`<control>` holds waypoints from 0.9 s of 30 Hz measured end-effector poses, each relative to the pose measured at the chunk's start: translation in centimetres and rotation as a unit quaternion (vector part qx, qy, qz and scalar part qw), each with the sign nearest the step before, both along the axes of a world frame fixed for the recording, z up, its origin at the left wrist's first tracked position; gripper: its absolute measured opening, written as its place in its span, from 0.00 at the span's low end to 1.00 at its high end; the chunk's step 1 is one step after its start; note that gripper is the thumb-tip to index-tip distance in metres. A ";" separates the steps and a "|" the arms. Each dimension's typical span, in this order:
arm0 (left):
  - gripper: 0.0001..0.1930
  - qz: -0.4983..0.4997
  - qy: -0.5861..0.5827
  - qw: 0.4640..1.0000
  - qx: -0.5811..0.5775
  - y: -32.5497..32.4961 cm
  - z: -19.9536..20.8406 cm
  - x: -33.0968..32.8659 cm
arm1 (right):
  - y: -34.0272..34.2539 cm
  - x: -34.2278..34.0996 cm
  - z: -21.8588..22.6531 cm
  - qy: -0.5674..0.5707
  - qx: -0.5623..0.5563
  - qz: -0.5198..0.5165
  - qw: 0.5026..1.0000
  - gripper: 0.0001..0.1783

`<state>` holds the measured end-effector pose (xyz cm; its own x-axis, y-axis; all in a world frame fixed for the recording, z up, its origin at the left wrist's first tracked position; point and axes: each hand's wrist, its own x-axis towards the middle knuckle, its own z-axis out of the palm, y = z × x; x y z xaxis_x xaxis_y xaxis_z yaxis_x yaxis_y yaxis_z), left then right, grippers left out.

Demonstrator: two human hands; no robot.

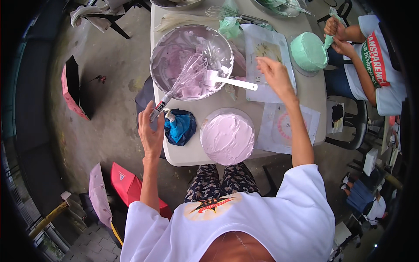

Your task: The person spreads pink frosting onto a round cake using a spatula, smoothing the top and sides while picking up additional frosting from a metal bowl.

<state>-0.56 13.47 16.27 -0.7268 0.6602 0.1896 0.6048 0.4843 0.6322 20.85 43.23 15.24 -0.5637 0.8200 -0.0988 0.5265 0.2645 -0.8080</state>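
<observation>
My left hand (150, 133) has its thumb and fingers around the handle of a whisk (187, 76), whose wires are inside a metal bowl (157, 52) smeared with pale pink frosting (176, 63). Across the bowl's right rim lies a white spatula (233, 82), its handle sticking out. My right hand (276, 76) is raised over a printed sheet (262, 39), loosely bent and holding nothing that I can see. Between my forearms, at the table's near edge, stands a round cake (228, 136) coated in pale pink frosting. A blue cloth bundle (180, 126) sits below the bowl.
Across the table's right side, a person (371, 56) squeezes a piping bag (330, 37) beside a green-frosted cake (308, 51). A second sheet (305, 115) lies right of the pink cake. Another whisk (244, 16) and a bowl (288, 8) are at the far end. Umbrellas (124, 181) stand on the floor.
</observation>
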 end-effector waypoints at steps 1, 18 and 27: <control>0.22 -0.003 0.019 1.000 0.012 0.0 0.0 0.0 | -0.2 0.1 -1.8 0.001 -0.001 0.000 1.000 0.13; 0.40 -0.006 0.194 0.966 0.169 -5.0 1.9 0.6 | -2.5 -1.6 -9.6 -0.084 0.432 0.215 0.872 0.08; 0.35 0.066 0.187 0.968 0.150 -7.9 2.2 3.4 | -1.2 -0.2 -10.1 -0.116 0.418 0.276 0.858 0.10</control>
<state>2.87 5.54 18.46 -0.6439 0.4401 0.6258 0.7646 0.4011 0.5046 20.67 42.03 5.17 -0.9337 0.2733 0.2312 0.2552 0.9611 -0.1054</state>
